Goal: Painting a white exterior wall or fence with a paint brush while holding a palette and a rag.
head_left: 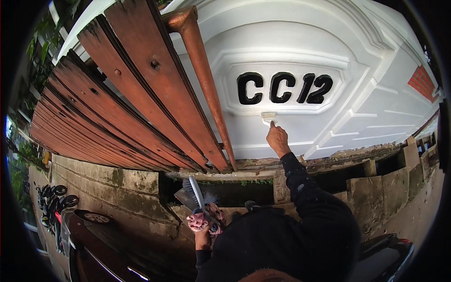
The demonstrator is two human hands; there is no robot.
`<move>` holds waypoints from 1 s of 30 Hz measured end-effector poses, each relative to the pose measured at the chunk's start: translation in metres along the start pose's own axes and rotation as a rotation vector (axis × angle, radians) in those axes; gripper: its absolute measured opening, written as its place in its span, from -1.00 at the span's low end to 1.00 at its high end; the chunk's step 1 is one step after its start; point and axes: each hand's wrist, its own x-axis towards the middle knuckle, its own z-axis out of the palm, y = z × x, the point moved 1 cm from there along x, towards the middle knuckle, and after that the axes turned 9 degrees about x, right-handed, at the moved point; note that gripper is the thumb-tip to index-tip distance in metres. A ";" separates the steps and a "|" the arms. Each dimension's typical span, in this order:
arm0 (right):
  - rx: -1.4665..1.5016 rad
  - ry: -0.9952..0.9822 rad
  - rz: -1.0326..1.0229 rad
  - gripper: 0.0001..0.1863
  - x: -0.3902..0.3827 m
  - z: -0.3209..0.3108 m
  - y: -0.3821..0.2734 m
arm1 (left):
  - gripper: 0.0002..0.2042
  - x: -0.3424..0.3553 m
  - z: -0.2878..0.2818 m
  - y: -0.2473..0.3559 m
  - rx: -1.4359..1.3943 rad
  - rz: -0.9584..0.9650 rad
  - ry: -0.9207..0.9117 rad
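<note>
My right hand (278,140) is closed round the handle of a flat paintbrush (268,117). Its pale bristles touch, or nearly touch, the white wall (249,129) just below a raised panel with black raised characters (284,88). Lower down and to the left, my left hand (203,238) grips a bundle held away from the wall. In it are a brush (197,192) with a light back and dark bristles, a flat-bladed scraper (184,199) and a crumpled pink cloth (198,223). The cloth hides most of the left fingers.
A reddish-brown slatted wooden gate (155,94) with a rust-coloured post (202,70) stands left of the panel. Along the wall's foot runs an open drain (244,192) with concrete edges. Behind are a dark car (108,244), motorcycles (49,204) and another dark vehicle (385,256).
</note>
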 end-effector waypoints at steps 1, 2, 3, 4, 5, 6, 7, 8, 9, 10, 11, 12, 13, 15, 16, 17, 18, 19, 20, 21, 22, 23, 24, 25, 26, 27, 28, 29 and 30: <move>-0.002 0.001 -0.002 -0.49 -0.006 -0.003 0.003 | -0.64 0.000 0.002 -0.001 0.003 -0.007 0.004; 0.002 0.014 -0.008 -0.49 -0.012 -0.008 0.005 | -0.64 0.000 0.001 0.000 0.010 -0.013 0.007; 0.007 0.027 -0.014 -0.49 -0.016 -0.011 0.006 | -0.64 0.003 -0.002 -0.004 0.012 -0.012 0.005; -0.014 0.022 0.010 -0.52 -0.019 -0.014 0.005 | -0.65 0.008 -0.007 -0.012 -0.008 0.031 0.005; -0.016 0.025 0.013 -0.52 -0.020 -0.020 0.003 | -0.66 0.010 -0.004 -0.010 -0.028 0.073 0.002; -0.002 0.020 0.041 -0.53 -0.021 -0.025 0.002 | -0.66 0.009 -0.003 -0.007 -0.027 0.073 -0.001; 0.012 0.014 0.067 -0.54 -0.021 -0.027 0.001 | -0.65 0.008 -0.003 -0.004 0.021 0.036 0.003; 0.012 0.016 0.068 -0.54 -0.020 -0.027 0.000 | -0.65 0.005 -0.002 0.001 0.069 0.000 0.008; 0.010 0.009 0.088 -0.56 -0.018 -0.027 -0.001 | -0.65 0.010 -0.007 -0.006 0.069 0.000 0.008; 0.008 0.002 0.107 -0.57 -0.015 -0.027 -0.003 | -0.64 0.019 -0.015 -0.019 0.065 0.047 -0.012; 0.008 0.000 0.107 -0.57 -0.012 -0.027 -0.004 | -0.63 0.020 -0.013 -0.016 0.061 0.093 -0.031; 0.012 0.010 0.093 -0.57 -0.008 -0.026 -0.006 | -0.63 0.018 -0.011 -0.015 0.061 0.092 -0.028; 0.017 0.018 0.079 -0.56 -0.003 -0.026 -0.008 | -0.63 0.015 -0.010 -0.014 0.042 0.065 -0.013; 0.024 0.023 0.079 -0.60 0.010 -0.026 -0.011 | -0.62 0.008 0.003 -0.003 0.025 0.035 0.002; 0.031 0.031 0.079 -0.64 0.017 -0.028 -0.013 | -0.62 0.006 0.008 0.001 -0.013 0.076 0.003; 0.032 0.026 0.078 -0.64 0.023 -0.027 -0.017 | -0.62 0.004 0.009 0.002 -0.052 0.118 0.008; 0.022 0.023 0.073 -0.68 0.029 -0.028 -0.021 | -0.62 0.003 0.008 0.001 -0.052 0.116 0.012; 0.011 0.020 0.069 -0.72 0.034 -0.028 -0.024 | -0.62 0.003 0.006 0.001 -0.058 0.102 0.003; 0.040 0.061 0.034 -0.76 0.038 -0.024 -0.025 | -0.61 0.002 0.005 0.000 -0.065 0.090 -0.006; 0.041 0.058 0.033 -0.76 0.039 -0.023 -0.025 | -0.61 0.003 0.001 -0.005 -0.065 0.088 -0.002; 0.034 0.001 0.046 -0.74 0.039 -0.020 -0.025 | -0.60 0.006 -0.006 -0.013 -0.051 0.084 -0.006; 0.029 -0.055 0.057 -0.73 0.040 -0.019 -0.029 | -0.60 0.006 -0.007 -0.011 -0.037 0.082 -0.009; 0.031 -0.057 0.056 -0.73 0.037 -0.019 -0.030 | -0.60 0.005 -0.006 -0.010 -0.036 0.083 -0.005; 0.099 -0.055 0.126 -0.70 0.029 -0.019 -0.028 | -0.60 0.003 -0.005 -0.008 -0.038 0.110 0.003; 0.166 -0.055 0.195 -0.67 0.020 -0.020 -0.025 | -0.59 0.001 -0.001 -0.005 -0.040 0.135 0.012; 0.167 -0.057 0.196 -0.67 0.012 -0.020 -0.022 | -0.59 0.000 0.000 -0.003 -0.039 0.134 0.013; 0.245 -0.042 0.232 -0.65 0.004 -0.021 -0.018 | -0.60 0.001 0.001 -0.002 -0.043 0.127 0.020; 0.323 -0.028 0.270 -0.62 -0.004 -0.024 -0.015 | -0.61 0.000 0.001 -0.001 -0.046 0.118 0.027; 0.336 -0.058 0.255 -0.61 -0.011 -0.029 -0.013 | -0.61 0.001 -0.001 -0.003 -0.043 0.114 0.025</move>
